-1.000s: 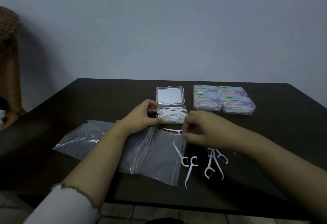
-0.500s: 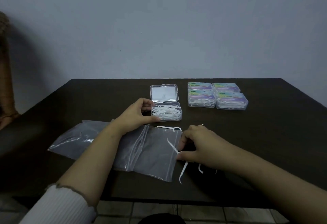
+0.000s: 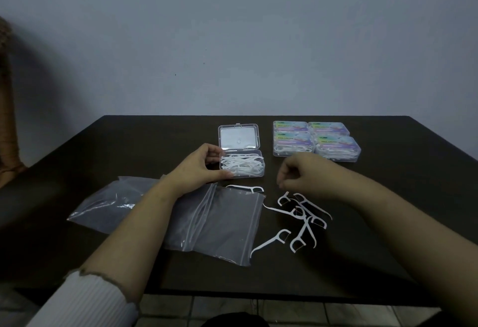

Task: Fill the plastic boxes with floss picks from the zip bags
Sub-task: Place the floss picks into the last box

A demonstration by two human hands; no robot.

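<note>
My left hand (image 3: 199,169) grips the open plastic box (image 3: 242,165) of picks; my right hand (image 3: 302,174) is curled — whether it holds anything I cannot tell. Loose floss picks (image 3: 301,219) lie beside the zip bag (image 3: 219,223) — light, stiff, slippery; pinch by the handle.

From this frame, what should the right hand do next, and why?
Probably lower the right hand to pinch a pick from the loose floss picks beneath it. The left hand holds the open box, which looks only partly filled, and the right hand's fingers seem to hold nothing.
</note>
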